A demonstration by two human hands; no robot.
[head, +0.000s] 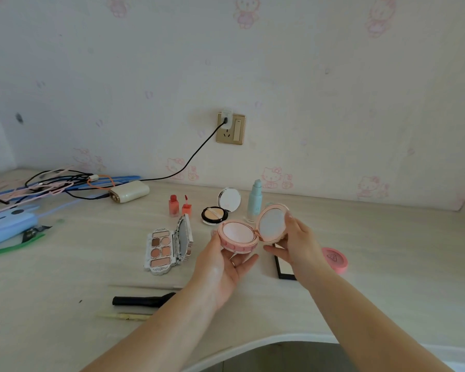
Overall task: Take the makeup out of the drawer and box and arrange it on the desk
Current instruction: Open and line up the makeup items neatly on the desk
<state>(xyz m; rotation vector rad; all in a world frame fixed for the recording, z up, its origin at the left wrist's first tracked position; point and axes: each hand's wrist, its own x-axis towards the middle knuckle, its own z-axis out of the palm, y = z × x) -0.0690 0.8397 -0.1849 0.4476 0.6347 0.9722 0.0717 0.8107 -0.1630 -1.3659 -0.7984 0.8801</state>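
1. In the middle of the frame, the left hand [226, 260] holds the base of a pink compact [238, 236] from below, above the desk [360, 277].
2. The right hand [297, 238] holds its open lid.
3. Left of it, a palette [160, 249] lies open.
4. A pink case [334, 259] lies at right.

Desk [387, 277]: right side open, centre and left crowded.
Bare top right of the pink round case [335, 260] and in front of both forearms. Centre blocked by eyeshadow palette [163, 247], open powder compact [218, 210], two lip tints [179, 205], mint bottle [254, 201]. Pens and black tube [142, 301] lie front-left; cables and hangers [38, 186] fill far left.
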